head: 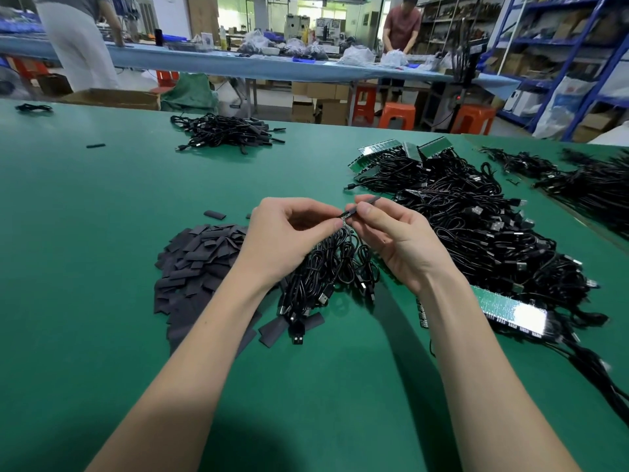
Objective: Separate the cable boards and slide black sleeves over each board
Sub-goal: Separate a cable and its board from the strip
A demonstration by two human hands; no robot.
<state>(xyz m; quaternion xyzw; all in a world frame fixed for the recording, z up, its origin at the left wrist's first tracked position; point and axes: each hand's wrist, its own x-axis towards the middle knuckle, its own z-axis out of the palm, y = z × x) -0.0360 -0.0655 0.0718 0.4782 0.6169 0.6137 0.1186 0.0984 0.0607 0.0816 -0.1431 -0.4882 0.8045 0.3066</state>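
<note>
Left hand (289, 233): raised over the green table (102, 233), palm turned inward, thumb and forefinger pinched on a small cable board (344, 218); a bunch of black cables (326, 267) hangs from it down to the table. Right hand (398, 243): close alongside, fingertips nearly touching the left's, thumb and forefinger nipped on a black sleeve (366, 202); sleeve end appears to meet the board, though the joint is too small to be sure. Near left, partly hidden by the left forearm: heap of loose black sleeves (197, 264). Right: large tangle of cables (476, 219) with panels of joined boards (510, 308). Far left: smaller cable pile (224, 131).
</note>
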